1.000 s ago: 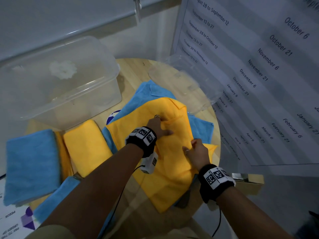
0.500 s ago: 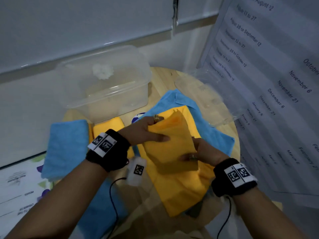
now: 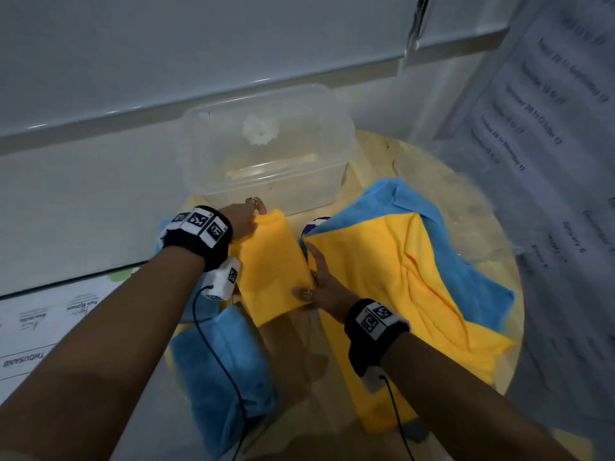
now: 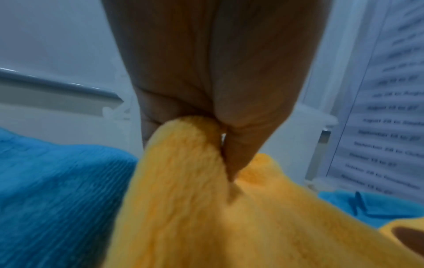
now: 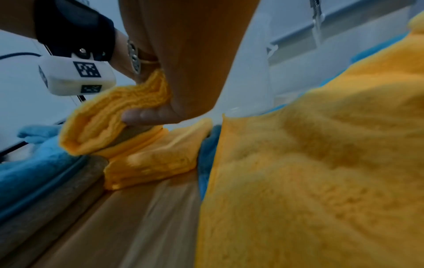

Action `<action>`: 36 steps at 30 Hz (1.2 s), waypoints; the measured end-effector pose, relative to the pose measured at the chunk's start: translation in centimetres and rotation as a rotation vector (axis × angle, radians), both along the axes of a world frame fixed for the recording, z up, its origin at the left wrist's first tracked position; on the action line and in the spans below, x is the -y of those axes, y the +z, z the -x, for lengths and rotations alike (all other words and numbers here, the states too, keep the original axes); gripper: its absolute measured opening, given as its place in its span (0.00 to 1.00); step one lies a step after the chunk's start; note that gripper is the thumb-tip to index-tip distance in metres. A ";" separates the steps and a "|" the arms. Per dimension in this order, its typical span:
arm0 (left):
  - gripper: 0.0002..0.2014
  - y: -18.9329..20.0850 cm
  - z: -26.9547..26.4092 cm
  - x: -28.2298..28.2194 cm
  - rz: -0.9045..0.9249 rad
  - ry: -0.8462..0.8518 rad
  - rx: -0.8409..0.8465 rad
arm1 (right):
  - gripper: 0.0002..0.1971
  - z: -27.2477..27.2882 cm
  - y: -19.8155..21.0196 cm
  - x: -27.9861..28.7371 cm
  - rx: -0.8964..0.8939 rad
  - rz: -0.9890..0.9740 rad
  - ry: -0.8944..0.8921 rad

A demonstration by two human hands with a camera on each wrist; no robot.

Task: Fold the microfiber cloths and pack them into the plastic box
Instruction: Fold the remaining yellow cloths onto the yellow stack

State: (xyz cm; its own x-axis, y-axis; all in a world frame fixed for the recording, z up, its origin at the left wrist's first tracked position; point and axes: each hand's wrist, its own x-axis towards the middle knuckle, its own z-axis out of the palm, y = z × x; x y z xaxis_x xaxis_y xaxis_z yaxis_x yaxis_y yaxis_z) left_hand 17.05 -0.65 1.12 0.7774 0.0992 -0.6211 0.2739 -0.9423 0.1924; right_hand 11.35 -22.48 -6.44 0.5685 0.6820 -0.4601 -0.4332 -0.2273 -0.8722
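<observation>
Cloth stock first, left to right across the round wooden table (image 3: 376,151): folded blue microfiber cloth (image 3: 219,371) at 7 o'clock near the table edge, then the folded yellow microfiber cloth (image 3: 269,267) held up between both hands, over the left half of the table. Left hand (image 3: 241,219) pinches its far corner between thumb and curled fingers. Right hand (image 3: 321,287) clasps the near right edge, thumb on top, fingers underneath

Handling, as a judgement: light, limp, plush, not slippery or breakable. The fold will spring open if released at one end, so best held at opposite edges through all layers, as now

Clear rectangular plastic box (image 3: 269,154) at 12 o'clock, lid off, no cloth inside; a pale rosette shows at its far wall, nature unclear. Clear plastic lid (image 3: 466,181), blurred, at 2 o'clock

Unfolded yellow microfiber cloth (image 3: 409,287) lies rumpled on a spread blue microfiber cloth (image 3: 466,281) at 3 to 4 o'clock, both awaiting folding
</observation>
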 end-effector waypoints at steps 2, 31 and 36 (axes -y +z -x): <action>0.09 -1.1 -0.6 -0.4 -0.113 -0.058 -0.052 | 0.42 -0.1 -1.1 -1.0 0.059 -0.012 0.027; 0.63 -8.5 4.7 4.3 -0.338 -0.274 -0.257 | 0.21 -0.2 -3.4 2.7 0.645 0.638 -0.065; 0.46 -5.4 4.2 7.2 -0.321 -0.253 -0.143 | 0.21 -1.5 -4.0 13.0 0.812 0.946 -0.020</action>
State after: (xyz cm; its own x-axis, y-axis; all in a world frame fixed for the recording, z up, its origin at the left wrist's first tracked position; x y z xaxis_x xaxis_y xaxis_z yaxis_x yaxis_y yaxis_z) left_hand 12.82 -7.81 -4.26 0.7104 0.1227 -0.6930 0.0294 -0.9890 -0.1450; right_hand 12.82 -35.47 -10.42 0.9246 0.2625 -0.2761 0.1432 -0.9110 -0.3867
